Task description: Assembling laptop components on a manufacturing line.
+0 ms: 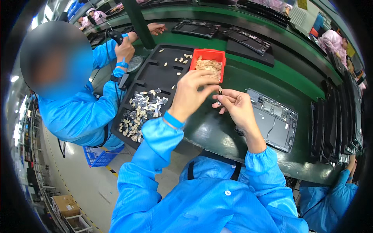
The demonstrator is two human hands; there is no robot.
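Blue sleeves and smock point(217, 198) fill the lower middle of the frame. At centre, the right hand point(240, 108) pinches a small dark piece point(220, 92) between thumb and fingertips, while the left hand point(191, 92), loosely curled, meets its top, grip unclear; the red bin point(210, 53) sits just above, the laptop base point(268, 125) right of centre.

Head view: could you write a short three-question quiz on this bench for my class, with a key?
1. What colour is the bin that holds pale pieces?
2. True or false: the open device nearest the person's right hand stands on edge.
3. Which of the person's own wrists shows a blue band: A) left; B) right?

Key: 1. Red. 2. False; it lies flat. 3. A.
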